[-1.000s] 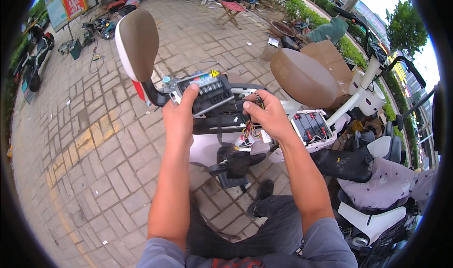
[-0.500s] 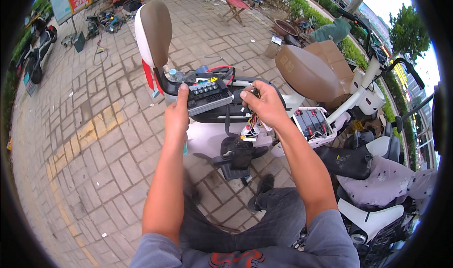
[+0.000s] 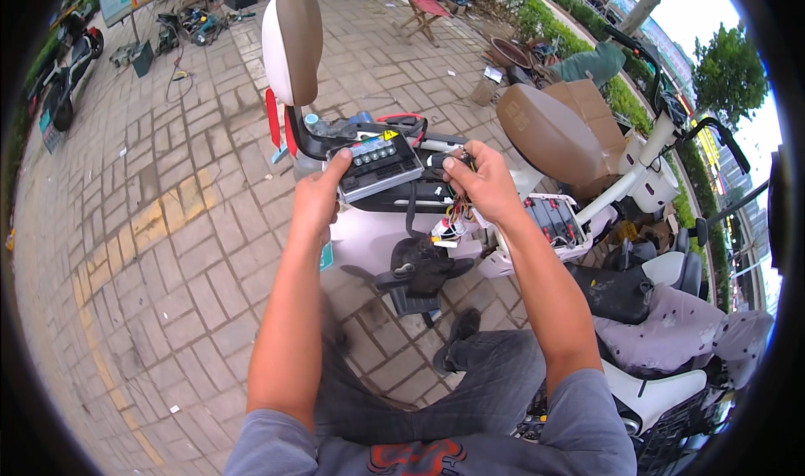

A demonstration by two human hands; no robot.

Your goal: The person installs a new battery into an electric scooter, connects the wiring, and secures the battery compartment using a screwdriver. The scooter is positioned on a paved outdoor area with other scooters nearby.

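Observation:
My left hand (image 3: 317, 197) grips the left end of an electric scooter's motor controller (image 3: 387, 176), a silver-edged black box with a row of screw terminals and a yellow warning sticker. The thumb presses on its top. At the controller's right side, my right hand (image 3: 488, 182) is closed, thumb against fingers, on a bunch of wire leads. Below that hand hang thin coloured wires (image 3: 456, 221) with white plugs. Both hands are above the pale pink scooter body (image 3: 369, 239). The wires' ends inside my right fingers are mostly hidden.
The scooter's brown saddle (image 3: 549, 132) is tipped up, and its backrest (image 3: 298, 48) stands at the left. Red-and-black batteries (image 3: 553, 222) sit in an open compartment. A second scooter with a spotted cover (image 3: 658, 329) is close on the right. Brick paving (image 3: 184, 283) surrounds them.
The whole view has shifted slightly. Both hands keep their hold on the controller and the wires, with little change relative to the scooter.

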